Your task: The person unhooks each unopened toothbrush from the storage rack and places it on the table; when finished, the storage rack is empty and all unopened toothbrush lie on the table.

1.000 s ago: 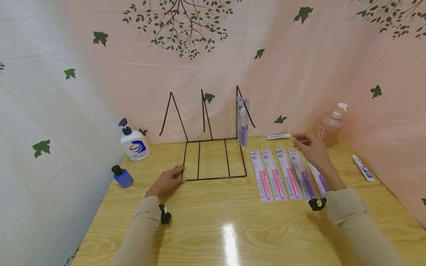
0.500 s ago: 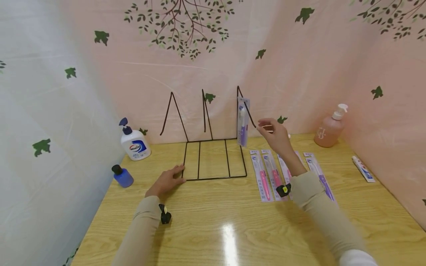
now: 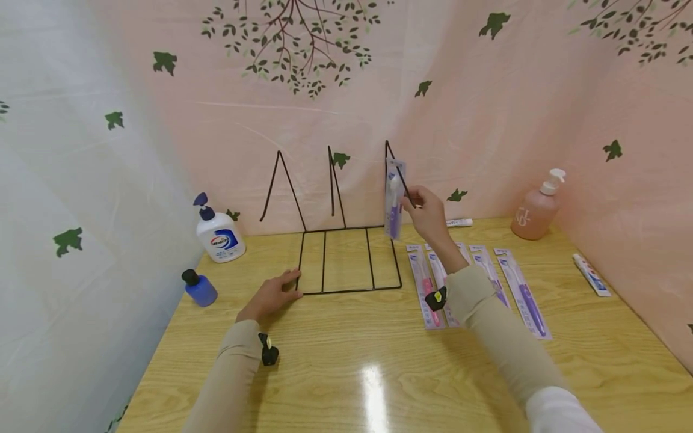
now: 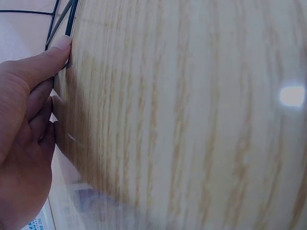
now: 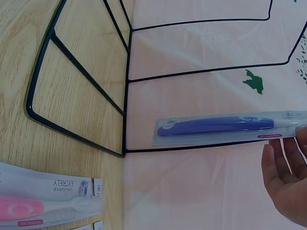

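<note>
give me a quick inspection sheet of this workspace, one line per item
surface: wooden table, glossy, with a light glare spot.
job's things: black wire rack standing at the back; purple packaged toothbrush hanging on its right prong; more packaged toothbrushes lying flat in a row.
clutter: white pump bottle, blue bottle, pink pump bottle, toothpaste tube.
hands: left hand rests flat at the rack's base; right hand is up at the hanging pack, grip unclear.
cables: nothing seen.
surroundings: pink cloth with tree print behind.

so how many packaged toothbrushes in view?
5: one purple hangs on the wire rack by the right hand; four lie flat on the table. The right arm may hide more.
</note>
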`<state>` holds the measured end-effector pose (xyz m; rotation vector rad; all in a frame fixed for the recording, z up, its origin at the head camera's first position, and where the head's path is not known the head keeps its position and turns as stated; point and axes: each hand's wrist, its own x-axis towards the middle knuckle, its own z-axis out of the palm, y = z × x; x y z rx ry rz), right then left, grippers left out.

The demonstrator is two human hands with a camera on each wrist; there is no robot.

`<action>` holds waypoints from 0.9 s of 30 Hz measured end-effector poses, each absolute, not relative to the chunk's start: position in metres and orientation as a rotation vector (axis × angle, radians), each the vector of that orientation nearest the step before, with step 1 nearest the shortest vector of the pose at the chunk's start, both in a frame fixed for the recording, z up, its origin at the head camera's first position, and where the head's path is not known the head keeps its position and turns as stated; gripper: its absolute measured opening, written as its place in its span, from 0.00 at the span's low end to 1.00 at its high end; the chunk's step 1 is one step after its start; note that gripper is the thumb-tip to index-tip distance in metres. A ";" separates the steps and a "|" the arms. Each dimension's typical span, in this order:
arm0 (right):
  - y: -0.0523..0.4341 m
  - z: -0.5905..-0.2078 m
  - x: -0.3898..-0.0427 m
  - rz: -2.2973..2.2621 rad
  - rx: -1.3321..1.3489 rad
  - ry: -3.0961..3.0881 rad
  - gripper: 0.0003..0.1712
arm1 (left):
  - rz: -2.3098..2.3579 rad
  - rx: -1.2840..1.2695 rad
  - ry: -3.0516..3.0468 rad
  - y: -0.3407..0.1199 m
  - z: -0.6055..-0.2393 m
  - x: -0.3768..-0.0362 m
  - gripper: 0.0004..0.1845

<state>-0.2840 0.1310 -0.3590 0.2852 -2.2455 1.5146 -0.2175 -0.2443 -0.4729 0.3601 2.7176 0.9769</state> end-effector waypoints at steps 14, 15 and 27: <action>0.135 -0.362 -0.270 1.691 0.364 -2.162 0.13 | 0.983 0.385 2.727 -0.246 -0.476 -0.217 0.34; 0.136 -0.362 -0.268 1.688 0.377 -2.164 0.14 | 0.981 0.383 2.726 -0.246 -0.476 -0.217 0.34; 0.144 -0.343 -0.229 1.770 0.459 -2.212 0.16 | 0.985 0.351 2.710 -0.246 -0.476 -0.218 0.35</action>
